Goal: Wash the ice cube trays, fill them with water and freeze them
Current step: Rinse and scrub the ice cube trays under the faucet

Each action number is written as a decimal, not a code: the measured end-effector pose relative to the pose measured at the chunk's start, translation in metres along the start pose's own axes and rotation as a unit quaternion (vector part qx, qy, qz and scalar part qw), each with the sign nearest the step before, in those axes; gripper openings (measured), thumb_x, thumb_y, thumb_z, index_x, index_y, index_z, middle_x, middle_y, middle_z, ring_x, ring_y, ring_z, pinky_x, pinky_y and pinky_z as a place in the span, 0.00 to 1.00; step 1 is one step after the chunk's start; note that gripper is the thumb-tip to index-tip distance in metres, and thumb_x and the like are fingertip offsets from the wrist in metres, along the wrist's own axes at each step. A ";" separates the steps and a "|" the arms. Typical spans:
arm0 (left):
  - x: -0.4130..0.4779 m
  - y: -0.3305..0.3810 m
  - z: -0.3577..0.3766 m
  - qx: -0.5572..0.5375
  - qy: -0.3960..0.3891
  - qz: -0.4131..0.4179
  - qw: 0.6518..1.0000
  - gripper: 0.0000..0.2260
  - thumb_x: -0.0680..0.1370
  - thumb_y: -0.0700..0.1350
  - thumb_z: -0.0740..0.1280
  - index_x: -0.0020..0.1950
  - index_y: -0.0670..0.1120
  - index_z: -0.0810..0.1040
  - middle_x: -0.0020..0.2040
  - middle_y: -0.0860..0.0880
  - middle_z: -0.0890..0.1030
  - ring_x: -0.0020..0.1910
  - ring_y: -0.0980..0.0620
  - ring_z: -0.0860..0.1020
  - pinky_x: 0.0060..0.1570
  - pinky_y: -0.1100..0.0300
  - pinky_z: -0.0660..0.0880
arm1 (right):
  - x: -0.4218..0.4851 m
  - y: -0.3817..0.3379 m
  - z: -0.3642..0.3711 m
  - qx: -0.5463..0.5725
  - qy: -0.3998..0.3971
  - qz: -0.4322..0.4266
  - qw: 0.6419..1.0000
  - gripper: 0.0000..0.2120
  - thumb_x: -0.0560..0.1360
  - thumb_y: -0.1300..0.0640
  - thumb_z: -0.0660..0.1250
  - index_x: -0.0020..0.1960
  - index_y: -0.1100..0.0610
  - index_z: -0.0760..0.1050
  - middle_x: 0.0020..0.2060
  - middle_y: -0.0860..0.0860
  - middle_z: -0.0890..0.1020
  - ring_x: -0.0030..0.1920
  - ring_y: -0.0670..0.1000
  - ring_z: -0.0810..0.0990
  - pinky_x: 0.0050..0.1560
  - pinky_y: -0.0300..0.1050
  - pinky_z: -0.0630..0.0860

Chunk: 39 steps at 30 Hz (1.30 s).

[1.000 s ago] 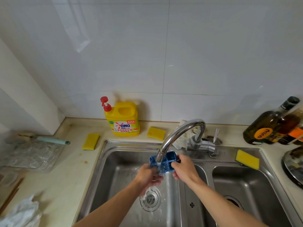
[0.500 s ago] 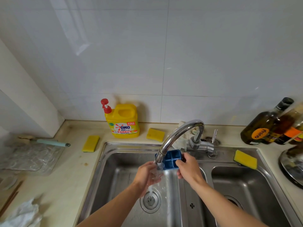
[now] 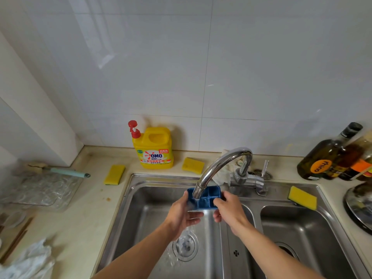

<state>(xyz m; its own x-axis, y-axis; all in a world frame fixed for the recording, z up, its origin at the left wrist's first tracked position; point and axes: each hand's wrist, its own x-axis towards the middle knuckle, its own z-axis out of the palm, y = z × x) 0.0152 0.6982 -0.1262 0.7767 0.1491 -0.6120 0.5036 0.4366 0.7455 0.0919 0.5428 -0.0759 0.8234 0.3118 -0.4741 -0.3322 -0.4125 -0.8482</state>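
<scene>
Washing step, apparently: left hand (image 3: 182, 212) and right hand (image 3: 229, 210) grip the ice cube tray (image 3: 208, 199) beneath the faucet (image 3: 219, 168); next, level it for filling.

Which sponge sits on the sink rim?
The right sponge, on the sink's steel rim. The left sponge and middle sponge lie on the counter, flanking the jug.

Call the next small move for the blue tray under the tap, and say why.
Probably slide the blue ice cube tray leftward under the faucet. The left hand and right hand hold it by its ends. The stream lands on its left cells and spills toward the drain, while the right cells look out of the flow.
</scene>
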 end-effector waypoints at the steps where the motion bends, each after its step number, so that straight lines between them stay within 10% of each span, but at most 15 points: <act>1: 0.001 0.000 0.000 -0.003 0.006 0.004 1.000 0.25 0.84 0.64 0.52 0.64 0.51 0.80 0.56 0.49 0.86 0.54 0.44 0.85 0.51 0.52 0.79 | 0.001 0.001 0.001 0.011 -0.003 0.011 1.000 0.08 0.81 0.66 0.60 0.55 0.59 0.77 0.36 0.60 0.83 0.29 0.54 0.78 0.33 0.47 0.78; 7: 0.005 0.010 -0.006 -0.014 0.037 0.059 0.997 0.21 0.84 0.59 0.57 0.58 0.46 0.82 0.50 0.38 0.86 0.41 0.43 0.84 0.39 0.54 0.80 | 0.005 0.008 0.011 0.077 -0.043 0.077 0.993 0.07 0.81 0.67 0.62 0.54 0.58 0.76 0.44 0.62 0.84 0.30 0.55 0.81 0.35 0.49 0.81; 19: -0.002 0.019 -0.006 0.004 0.071 0.119 0.990 0.19 0.86 0.57 0.54 0.59 0.50 0.82 0.51 0.44 0.86 0.50 0.43 0.85 0.48 0.49 0.83 | 0.013 -0.009 0.019 0.162 -0.042 0.079 0.983 0.08 0.79 0.72 0.62 0.55 0.66 0.78 0.39 0.62 0.82 0.30 0.53 0.77 0.32 0.47 0.76; 39: -0.006 0.024 -0.014 0.031 0.157 0.129 0.979 0.19 0.84 0.59 0.59 0.53 0.46 0.82 0.41 0.44 0.86 0.36 0.49 0.84 0.37 0.56 0.80 | 0.008 0.001 0.033 0.083 -0.060 0.082 0.991 0.03 0.80 0.65 0.65 0.53 0.62 0.77 0.43 0.64 0.85 0.29 0.55 0.80 0.31 0.46 0.78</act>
<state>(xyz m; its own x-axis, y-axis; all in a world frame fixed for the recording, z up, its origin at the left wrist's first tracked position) 0.0179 0.7201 -0.1080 0.7321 0.5161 -0.4445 0.3357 0.2945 0.8948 0.0836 0.5731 -0.0880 0.6953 0.3557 -0.6245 -0.5361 -0.3221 -0.7803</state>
